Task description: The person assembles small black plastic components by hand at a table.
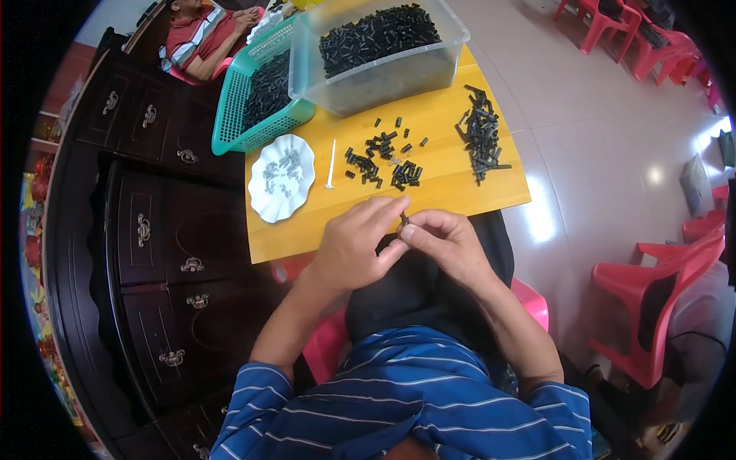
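In front of my lap, at the table's near edge, my hands meet around a small black tube-like part (404, 218). The thumb and forefinger of my right hand (448, 244) pinch it. My left hand (354, 239) closes on it from the other side, fingertips at its upper end and thumb below. Just beyond my hands lies a loose pile of short black tube-like parts (372, 157). A bundle of longer black pieces (481, 138) lies to the right. A scalloped white plate (264, 201) on the left carries small clear pieces, with a thin white stick (332, 165) beside it.
On the yellow table (307, 238), a clear plastic bin (376, 90) and a green basket (230, 132) hold many black parts. Dark wooden drawers (176, 230) stand along the left. Another person (203, 42) sits at the far left. Red plastic chairs (652, 307) stand on the right.
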The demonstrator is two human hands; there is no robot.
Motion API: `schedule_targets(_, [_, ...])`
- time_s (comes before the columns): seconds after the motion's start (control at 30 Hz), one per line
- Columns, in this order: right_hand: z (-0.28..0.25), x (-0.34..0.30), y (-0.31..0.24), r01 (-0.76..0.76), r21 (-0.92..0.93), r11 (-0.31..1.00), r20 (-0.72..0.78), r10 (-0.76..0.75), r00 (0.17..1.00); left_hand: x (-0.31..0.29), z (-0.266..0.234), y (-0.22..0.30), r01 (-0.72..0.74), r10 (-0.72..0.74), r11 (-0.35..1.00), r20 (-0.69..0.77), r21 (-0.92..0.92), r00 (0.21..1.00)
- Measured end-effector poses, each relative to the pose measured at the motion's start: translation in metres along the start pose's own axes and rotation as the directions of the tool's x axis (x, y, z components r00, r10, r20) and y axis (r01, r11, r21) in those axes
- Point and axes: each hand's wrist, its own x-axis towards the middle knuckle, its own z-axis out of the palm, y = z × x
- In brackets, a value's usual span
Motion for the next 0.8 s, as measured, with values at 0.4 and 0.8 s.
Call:
schedule_targets(0.4, [0.003,-0.006,-0.006,-0.022,-0.047,0.999,0.012,0.023,1.0,-0.005,0.007,-0.013,-0.175,0.196,0.971,-0.122,0.162,0.973])
schedule_targets(0.8, [0.006,-0.006,-0.012,-0.006,-0.049,0.999,0.043,0.009,0.999,-0.012,0.009,-0.004,-0.147,0.16,0.984,-0.139,0.099,0.977])
